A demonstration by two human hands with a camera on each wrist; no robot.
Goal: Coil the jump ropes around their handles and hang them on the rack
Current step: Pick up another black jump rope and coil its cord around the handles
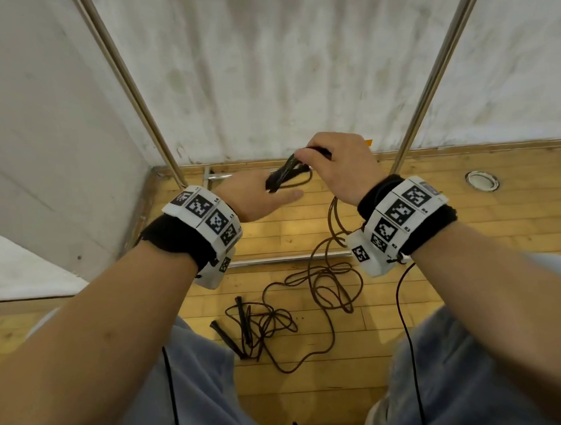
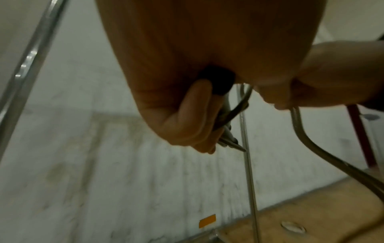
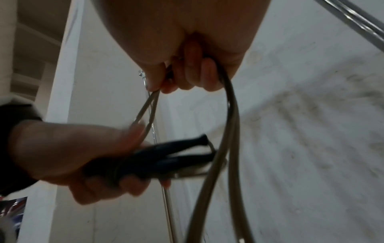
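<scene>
My left hand (image 1: 262, 194) holds two black jump rope handles (image 1: 282, 177) together, fingers curled under them as the right wrist view shows (image 3: 166, 156). Just to their right, my right hand (image 1: 335, 166) grips the brown rope (image 1: 333, 217) of that same jump rope close to the handles. From the right hand (image 3: 193, 75) the rope (image 3: 230, 123) hangs in a long loop to the floor, where it lies in loose curls (image 1: 326, 274). A second jump rope (image 1: 261, 324) with black handles (image 1: 226, 338) lies tangled on the floor between my knees.
The rack's two metal uprights (image 1: 132, 90) (image 1: 436, 70) rise in front of a white wall, and its base bars (image 1: 274, 260) lie on the wooden floor. A wall corner stands at the left. A round metal floor fitting (image 1: 481, 180) sits at the right.
</scene>
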